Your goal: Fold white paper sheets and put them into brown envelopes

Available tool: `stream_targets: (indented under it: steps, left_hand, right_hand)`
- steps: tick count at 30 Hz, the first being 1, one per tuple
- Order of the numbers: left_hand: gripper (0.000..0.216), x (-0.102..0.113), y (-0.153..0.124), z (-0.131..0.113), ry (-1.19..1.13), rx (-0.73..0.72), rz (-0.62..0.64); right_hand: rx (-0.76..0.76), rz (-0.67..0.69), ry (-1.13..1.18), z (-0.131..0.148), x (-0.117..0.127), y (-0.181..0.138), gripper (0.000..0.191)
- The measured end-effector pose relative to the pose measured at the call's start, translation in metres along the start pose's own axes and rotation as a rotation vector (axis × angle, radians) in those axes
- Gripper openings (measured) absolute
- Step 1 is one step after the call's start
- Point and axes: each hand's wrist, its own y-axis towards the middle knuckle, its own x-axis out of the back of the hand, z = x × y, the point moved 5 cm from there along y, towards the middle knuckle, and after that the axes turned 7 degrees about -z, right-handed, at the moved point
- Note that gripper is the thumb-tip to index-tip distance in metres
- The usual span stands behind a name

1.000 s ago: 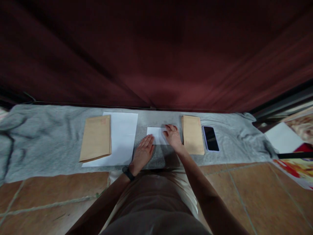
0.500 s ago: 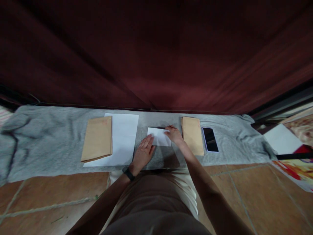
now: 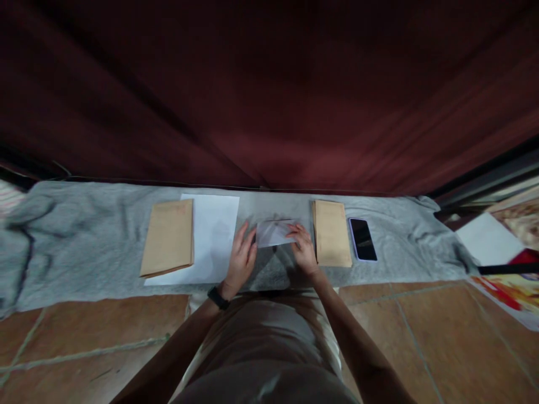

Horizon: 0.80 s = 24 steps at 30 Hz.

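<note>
In the head view, a small folded sheet of white paper is tilted up off the grey cloth, its near face in shadow. My right hand pinches its right end between thumb and fingers. At the left end is my left hand, its fingers apart and close to the paper's edge; whether a fingertip touches it I cannot make out. To the left, brown envelopes lie partly over larger white sheets. Another stack of brown envelopes sits just right of my right hand.
A phone lies right of the narrower envelopes. Grey cloth covers the long, narrow surface. A dark red curtain hangs along its far edge. Tiled floor runs along the near side, with a white item at far right.
The folded paper has gone from lying flat to being tilted up. My left hand has come off it and moved slightly left, fingers spreading. The right hand has shifted a little nearer my body.
</note>
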Motion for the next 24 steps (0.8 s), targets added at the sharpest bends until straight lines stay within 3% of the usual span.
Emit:
stream_targets:
  steps: [4, 9, 15, 20, 24]
  left_hand:
    - [0.042, -0.016, -0.004, -0.007, 0.049, -0.105, 0.158]
    - [0.047, -0.052, -0.002, -0.025, 0.224, -0.184, 0.354]
    - [0.054, -0.080, 0.001, -0.028, 0.363, -0.154, 0.382]
    - [0.059, -0.092, -0.003, -0.017, 0.405, -0.217, 0.475]
    - [0.057, -0.094, -0.005, -0.007, 0.410, -0.235, 0.515]
  right_hand:
    - [0.002, 0.025, 0.002, -0.008, -0.003, -0.029, 0.039]
    - [0.072, 0.183, 0.018, -0.002, -0.008, -0.035, 0.051]
    - [-0.074, 0.140, -0.029, 0.001, -0.012, -0.017, 0.045]
    - [-0.110, 0.077, -0.042, 0.016, -0.046, -0.004, 0.048]
    - [-0.039, 0.066, -0.006, 0.028, -0.070, -0.006, 0.055]
